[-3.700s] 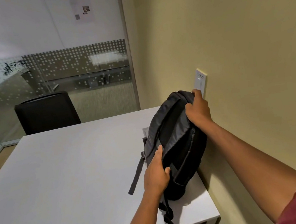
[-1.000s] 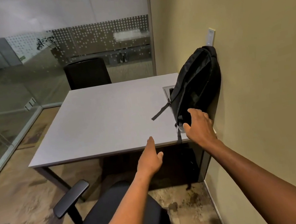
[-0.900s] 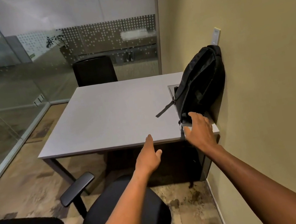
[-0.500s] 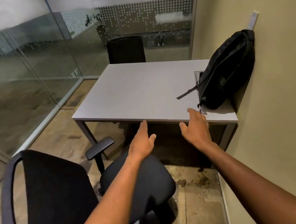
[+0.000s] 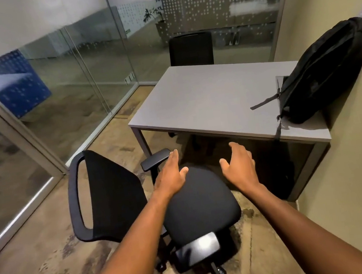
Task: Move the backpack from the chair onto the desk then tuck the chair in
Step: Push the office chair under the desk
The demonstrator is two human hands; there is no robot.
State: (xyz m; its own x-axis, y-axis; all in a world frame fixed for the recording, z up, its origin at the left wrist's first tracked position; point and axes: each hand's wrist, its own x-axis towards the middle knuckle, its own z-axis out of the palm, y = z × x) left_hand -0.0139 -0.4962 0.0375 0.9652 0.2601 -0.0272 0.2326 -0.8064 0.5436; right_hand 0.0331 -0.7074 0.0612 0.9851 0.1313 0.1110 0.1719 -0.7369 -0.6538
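The black backpack (image 5: 321, 74) stands on the right end of the grey desk (image 5: 205, 100), leaning against the yellow wall, one strap lying on the desktop. A black office chair (image 5: 195, 203) stands on the floor in front of the desk, pulled out, its mesh back turned to the left and its seat bare. My left hand (image 5: 169, 176) and my right hand (image 5: 239, 165) hover over the seat with fingers spread, holding nothing, well short of the backpack.
A second black chair (image 5: 189, 49) sits at the desk's far side. Glass partitions and a glass door (image 5: 0, 153) close off the left. The yellow wall (image 5: 358, 168) runs along the right, close to the desk.
Both hands let go of the backpack, which stays leaning on the wall. They drew back from the desk and now hang over the chair seat as the view pulled away and turned left.
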